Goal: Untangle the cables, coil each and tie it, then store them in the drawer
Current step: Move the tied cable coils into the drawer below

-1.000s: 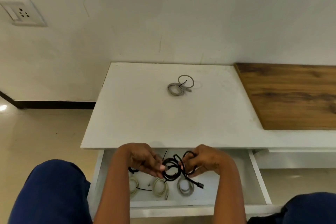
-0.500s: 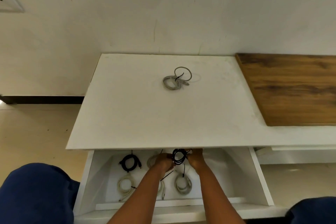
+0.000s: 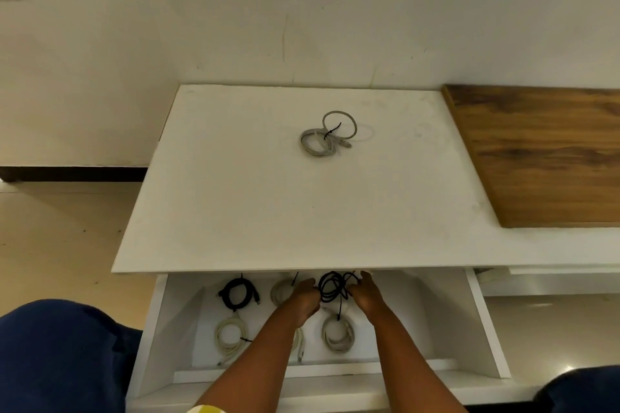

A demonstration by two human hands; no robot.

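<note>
We hold the black coil (image 3: pixel 333 286) between both hands (image 3: pixel 303 293) (image 3: pixel 367 290), fingers curled on it, at the drawer's (image 3: pixel 483 322) twelve o'clock.

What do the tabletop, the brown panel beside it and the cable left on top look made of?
Tabletop: looks like white laminate or painted board, matte, faintly smudged; thin pale edge at the front. Brown panel: wood or wood-look veneer, dark grain streaks, slight sheen; which one can't be told. Grey cable: smooth plastic-jacketed cord, bound by a thin black tie, probably plastic.
</note>
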